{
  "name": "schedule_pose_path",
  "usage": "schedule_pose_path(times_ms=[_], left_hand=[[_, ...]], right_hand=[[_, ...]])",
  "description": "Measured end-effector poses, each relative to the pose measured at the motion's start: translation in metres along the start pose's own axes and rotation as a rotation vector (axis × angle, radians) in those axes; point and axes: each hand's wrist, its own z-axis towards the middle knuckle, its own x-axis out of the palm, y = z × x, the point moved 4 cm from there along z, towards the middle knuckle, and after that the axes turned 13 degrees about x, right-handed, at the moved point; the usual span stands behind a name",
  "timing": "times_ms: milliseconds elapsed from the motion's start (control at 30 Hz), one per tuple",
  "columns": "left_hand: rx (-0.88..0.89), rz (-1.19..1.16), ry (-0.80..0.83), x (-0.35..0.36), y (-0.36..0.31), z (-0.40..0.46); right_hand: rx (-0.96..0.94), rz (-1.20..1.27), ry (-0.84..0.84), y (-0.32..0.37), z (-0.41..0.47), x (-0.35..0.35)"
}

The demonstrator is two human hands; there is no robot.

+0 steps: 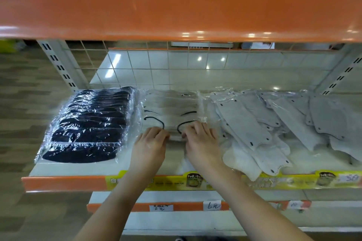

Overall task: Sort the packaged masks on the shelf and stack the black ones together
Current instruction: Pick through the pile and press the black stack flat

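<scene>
Two hands work the middle pile: left hand (150,144) and right hand (201,143) both have fingers (156,133) curled down onto the near edge of the white masks stack (170,113), clear-wrapped with black ear loops, apparently gripping it. Best to square the edges evenly and slide it without snagging the film. Just left of the fingers, the black masks (88,125) already lie overlapped in one row. Right of the fingers, grey masks (274,123) sprawl loose. All sit on the shelf (64,182); no bins.
</scene>
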Motion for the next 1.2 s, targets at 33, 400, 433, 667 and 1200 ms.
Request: schedule_pose_path(times_ms=[33,400,433,667,1200], left_hand=[[-0.018,0.003,0.015,0.003,0.001,-0.002],[-0.124,0.059,0.024,0.008,0.006,-0.004],[-0.140,0.057,0.028,0.009,0.006,-0.003],[-0.185,0.050,0.147,0.016,0.009,-0.002],[-0.048,-0.066,0.074,0.022,-0.039,0.022]], right_hand=[[0.003,-0.012,0.022,-0.002,-0.003,0.003],[-0.020,-0.015,0.120,-0.008,-0.011,0.020],[-0.028,-0.020,0.131,-0.007,-0.011,0.021],[-0.011,-0.017,0.141,-0.007,-0.011,0.026],[0.029,-0.026,-0.003,-0.049,-0.003,-0.020]])
